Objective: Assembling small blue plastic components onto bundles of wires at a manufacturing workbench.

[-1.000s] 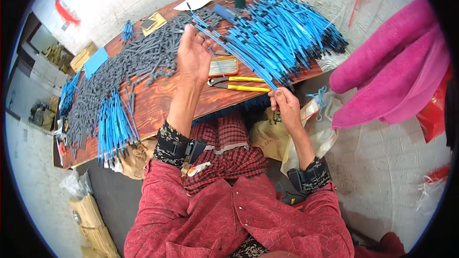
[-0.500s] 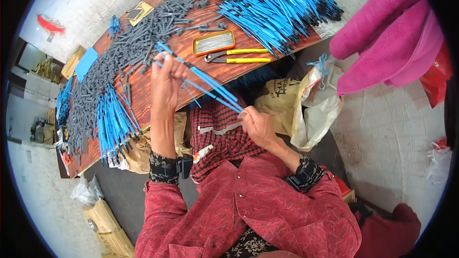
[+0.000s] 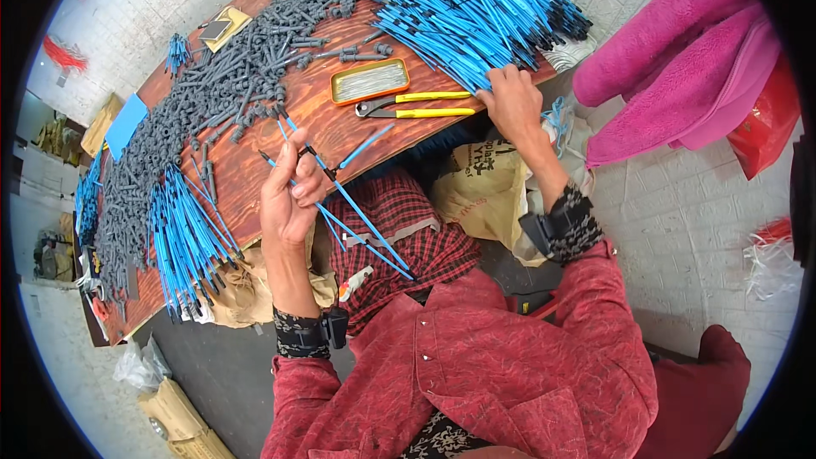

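Note:
My left hand (image 3: 293, 191) is closed around a few thin blue rods (image 3: 365, 223) with black fittings. Two long ones slant down to the right and meet over my lap, and a shorter blue piece sticks out to the upper right. At the table's near edge, my right hand (image 3: 515, 104) has its fingers curled at the lower end of a large pile of blue rods (image 3: 476, 8) with black ends. Its fingertips are partly hidden, but they seem to pinch a rod end there. Yellow-handled pliers (image 3: 425, 104) lie left of this hand.
An orange-rimmed tin (image 3: 370, 82) of thin metal pins sits behind the pliers. Grey ribbed plastic parts (image 3: 246, 68) heap across the table. More blue rods (image 3: 183, 242) overhang the left front edge. A pink towel (image 3: 671, 59) hangs at right, above a pale sack (image 3: 484, 187).
My right hand has let go of the lower ends of the held rods and moved up and right to the blue pile. My left hand still holds its rods, slightly lower.

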Demonstrator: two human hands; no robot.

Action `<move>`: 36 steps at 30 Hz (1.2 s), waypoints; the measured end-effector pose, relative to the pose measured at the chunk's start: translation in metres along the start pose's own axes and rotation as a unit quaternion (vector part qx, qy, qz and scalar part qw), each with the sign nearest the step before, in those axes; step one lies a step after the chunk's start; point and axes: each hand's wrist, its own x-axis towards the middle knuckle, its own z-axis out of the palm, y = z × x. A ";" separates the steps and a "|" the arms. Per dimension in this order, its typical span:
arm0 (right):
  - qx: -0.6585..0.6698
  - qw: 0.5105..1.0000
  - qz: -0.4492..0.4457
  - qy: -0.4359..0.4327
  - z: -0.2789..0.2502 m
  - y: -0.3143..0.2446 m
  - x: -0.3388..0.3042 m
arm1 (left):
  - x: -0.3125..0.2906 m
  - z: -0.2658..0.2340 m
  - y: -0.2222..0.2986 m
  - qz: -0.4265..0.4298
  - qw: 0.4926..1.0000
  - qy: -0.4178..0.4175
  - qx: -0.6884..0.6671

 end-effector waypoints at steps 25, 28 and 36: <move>0.594 0.725 0.273 -0.217 0.064 0.038 0.073 | 0.015 -0.027 -0.012 -0.033 0.998 0.014 -0.057; 0.598 0.719 0.283 -0.212 0.063 0.035 0.070 | 0.015 -0.019 -0.008 -0.032 0.997 0.013 -0.065; 0.559 0.764 0.286 -0.147 0.048 0.035 0.078 | 0.023 -0.015 0.007 -0.032 0.996 -0.003 -0.083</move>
